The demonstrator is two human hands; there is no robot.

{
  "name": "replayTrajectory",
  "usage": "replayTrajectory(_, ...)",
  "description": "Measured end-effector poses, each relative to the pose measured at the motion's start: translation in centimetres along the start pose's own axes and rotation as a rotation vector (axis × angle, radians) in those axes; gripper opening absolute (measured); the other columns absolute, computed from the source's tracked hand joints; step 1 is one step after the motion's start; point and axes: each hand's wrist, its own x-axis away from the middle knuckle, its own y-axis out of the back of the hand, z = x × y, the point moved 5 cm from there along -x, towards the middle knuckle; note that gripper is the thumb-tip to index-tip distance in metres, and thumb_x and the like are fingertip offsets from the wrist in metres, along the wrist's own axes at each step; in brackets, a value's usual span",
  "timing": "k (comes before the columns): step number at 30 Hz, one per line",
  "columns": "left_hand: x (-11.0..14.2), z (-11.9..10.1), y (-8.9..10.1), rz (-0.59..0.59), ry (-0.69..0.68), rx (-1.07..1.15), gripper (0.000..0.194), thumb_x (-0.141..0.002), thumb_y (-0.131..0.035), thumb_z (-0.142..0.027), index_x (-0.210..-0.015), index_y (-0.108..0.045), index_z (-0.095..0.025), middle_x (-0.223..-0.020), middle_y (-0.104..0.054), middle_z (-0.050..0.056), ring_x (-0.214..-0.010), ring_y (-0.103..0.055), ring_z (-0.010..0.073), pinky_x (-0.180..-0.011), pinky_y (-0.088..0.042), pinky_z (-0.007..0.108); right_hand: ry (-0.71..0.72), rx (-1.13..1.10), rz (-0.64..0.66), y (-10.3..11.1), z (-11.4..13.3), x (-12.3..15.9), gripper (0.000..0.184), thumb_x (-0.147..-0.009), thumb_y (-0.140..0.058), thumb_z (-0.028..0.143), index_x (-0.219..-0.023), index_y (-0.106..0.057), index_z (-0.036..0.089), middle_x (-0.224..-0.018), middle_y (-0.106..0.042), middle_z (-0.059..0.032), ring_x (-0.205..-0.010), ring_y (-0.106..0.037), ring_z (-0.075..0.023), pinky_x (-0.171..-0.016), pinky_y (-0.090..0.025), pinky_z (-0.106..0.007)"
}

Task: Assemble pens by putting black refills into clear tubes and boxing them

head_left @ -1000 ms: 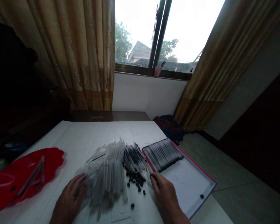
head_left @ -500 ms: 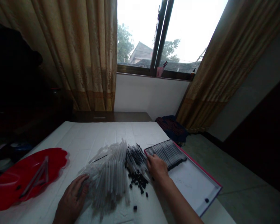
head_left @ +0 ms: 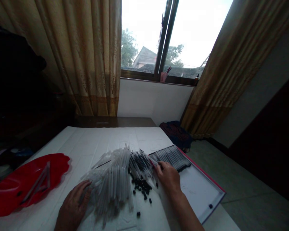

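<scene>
My left hand (head_left: 73, 205) rests on the table at the left side of a heap of clear plastic tubes (head_left: 118, 179), touching its filmy edge. Its fingers curve with the thumb held apart. My right hand (head_left: 169, 178) is at the near-left rim of a shallow red-edged tray (head_left: 194, 189), thumb and fingers pinched together; what sits between them is too small to make out. Clear tubes with black ends (head_left: 170, 157) lie in a row inside the tray. Between heap and tray are thin dark-filled sticks (head_left: 141, 163) and small black caps (head_left: 142, 186).
A red scalloped plate (head_left: 38, 179) with a few clear tubes stands at the left on the white-covered table (head_left: 106, 134). One black cap (head_left: 138, 214) lies near the front, another (head_left: 210, 206) inside the tray. Dark cloth (head_left: 175, 133) is beyond the table's far right corner.
My right hand moved up and forward from the tray's near-left side to its rim by the row, then drew back slightly. My left hand stayed by the heap.
</scene>
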Motion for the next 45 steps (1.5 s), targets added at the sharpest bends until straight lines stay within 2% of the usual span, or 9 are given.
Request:
replayTrajectory(5,-0.2,-0.9,0.9,-0.074,-0.169,-0.07,0.031,-0.09,-0.04,-0.041,-0.105,-0.061,-0.022,-0.1,-0.072,0.008,-0.091,-0.068,0.0245,-0.088,-0.049,0.041,-0.007,-0.53,-0.192,0.2,-1.5,3.9,0.035,-0.085,-0.046,0.04,-0.091,-0.071,0.016,-0.089,-0.072,-0.0108,-0.079,-0.067,-0.0211,-0.07,-0.05,-0.026)
replayTrajectory(10,-0.4,-4.1,2.0,-0.096,-0.282,-0.078,0.03,-0.089,-0.044,-0.034,-0.113,-0.058,-0.023,-0.105,-0.07,0.008,-0.097,-0.066,0.0252,-0.097,-0.041,0.047,-0.009,-0.863,0.015,-1.5,0.9,8.5,0.028,-0.082,-0.053,0.038,-0.081,-0.072,0.018,-0.08,-0.073,-0.0073,-0.077,-0.068,-0.0214,-0.069,-0.052,-0.024)
replayTrajectory(16,-0.1,-11.2,2.0,0.019,-0.45,-0.036,0.037,-0.088,-0.048,-0.032,-0.124,-0.054,-0.029,-0.119,-0.066,0.005,-0.111,-0.06,0.0232,-0.1,-0.041,0.041,0.116,-0.866,0.219,-1.9,3.5,10.4,0.024,-0.083,-0.054,0.033,-0.076,-0.072,0.019,-0.071,-0.069,-0.0038,-0.068,-0.065,-0.0184,-0.062,-0.049,-0.022)
replayTrajectory(20,0.0,-13.4,1.1,0.074,-0.51,0.031,0.028,-0.091,-0.046,-0.034,-0.115,-0.061,-0.029,-0.099,-0.073,0.003,-0.091,-0.069,0.0199,-0.087,-0.052,0.034,0.166,-0.878,0.277,-1.5,4.0,10.2,0.023,-0.082,-0.054,0.03,-0.075,-0.072,0.018,-0.072,-0.068,-0.0035,-0.069,-0.064,-0.0177,-0.064,-0.048,-0.023)
replayTrajectory(24,0.8,-12.7,-0.6,0.152,-0.357,0.192,0.03,-0.096,-0.035,-0.038,-0.101,-0.063,-0.028,-0.082,-0.073,0.002,-0.071,-0.071,0.0154,-0.063,-0.057,0.02,0.128,-0.93,0.249,-1.6,3.3,9.1,0.026,-0.084,-0.051,0.032,-0.08,-0.072,0.018,-0.071,-0.068,-0.0033,-0.062,-0.063,-0.0165,-0.054,-0.048,-0.021)
replayTrajectory(30,2.7,-10.6,-1.6,0.062,-0.197,0.354,0.025,-0.095,-0.039,-0.038,-0.11,-0.056,-0.026,-0.092,-0.076,0.005,-0.079,-0.074,0.0179,-0.068,-0.058,0.019,0.077,-0.607,-0.147,-2.0,0.1,5.7,0.027,-0.081,-0.051,0.026,-0.1,-0.068,0.017,-0.093,-0.07,-0.0092,-0.08,-0.066,-0.02,-0.073,-0.051,-0.027)
replayTrajectory(34,2.9,-10.0,-1.8,0.098,-0.081,0.446,0.026,-0.093,-0.043,-0.042,-0.108,-0.057,-0.027,-0.089,-0.077,0.005,-0.075,-0.074,0.019,-0.065,-0.058,0.02,0.085,-0.344,-0.063,-3.6,-0.1,4.2,0.028,-0.081,-0.052,0.021,-0.103,-0.069,0.018,-0.096,-0.07,-0.008,-0.082,-0.067,-0.0204,-0.073,-0.05,-0.026)
replayTrajectory(39,2.6,-9.9,-2.1,0.245,0.186,0.675,0.033,-0.089,-0.042,-0.053,-0.099,-0.06,-0.027,-0.072,-0.075,0.002,-0.057,-0.07,0.0164,-0.055,-0.057,0.021,0.089,-0.23,-0.046,-4.3,0.3,3.9,0.025,-0.086,-0.049,0.023,-0.096,-0.072,0.023,-0.094,-0.073,-0.0047,-0.081,-0.069,-0.0184,-0.071,-0.049,-0.024)
replayTrajectory(45,2.6,-9.9,-2.4,0.172,0.524,0.868,0.041,-0.086,-0.041,-0.059,-0.09,-0.059,-0.022,-0.072,-0.074,0.003,-0.044,-0.059,0.0142,-0.043,-0.049,0.023,0.098,-0.208,-0.031,-4.5,0.2,3.8,0.028,-0.088,-0.046,0.027,-0.097,-0.072,0.023,-0.097,-0.073,-0.0053,-0.084,-0.068,-0.0195,-0.073,-0.048,-0.024)
